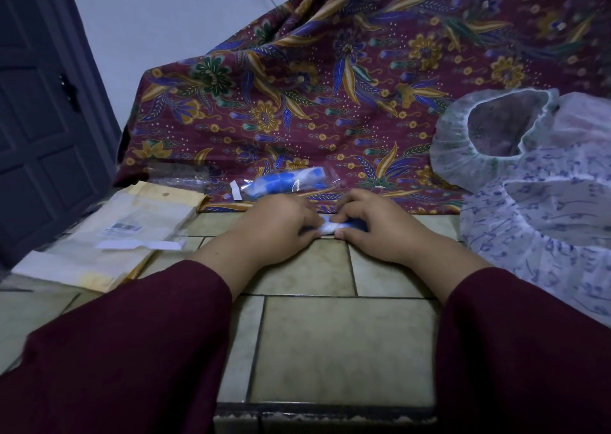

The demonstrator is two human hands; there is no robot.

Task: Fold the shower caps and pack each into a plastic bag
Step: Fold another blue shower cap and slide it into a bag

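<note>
A small folded blue-and-white shower cap (pixel 330 227) lies on the tiled surface (pixel 330 344) between my hands. My left hand (pixel 277 225) grips its left end with curled fingers. My right hand (pixel 370 225) pinches its right end, thumb in front. Most of the cap is hidden under my fingers. Just behind, a packed blue shower cap in a clear plastic bag (pixel 287 182) rests on the patterned cloth. Unfolded caps sit at the right: a white one (pixel 489 136) with its elastic opening facing me, and a blue-printed one (pixel 549 222).
A stack of flat plastic bags and paper envelopes (pixel 109 238) lies at the left, with a clear bag (pixel 178 175) behind it. A maroon batik cloth (pixel 330 86) drapes over the back. A dark door (pixel 36 119) stands at the far left. The tiled edge runs close to me.
</note>
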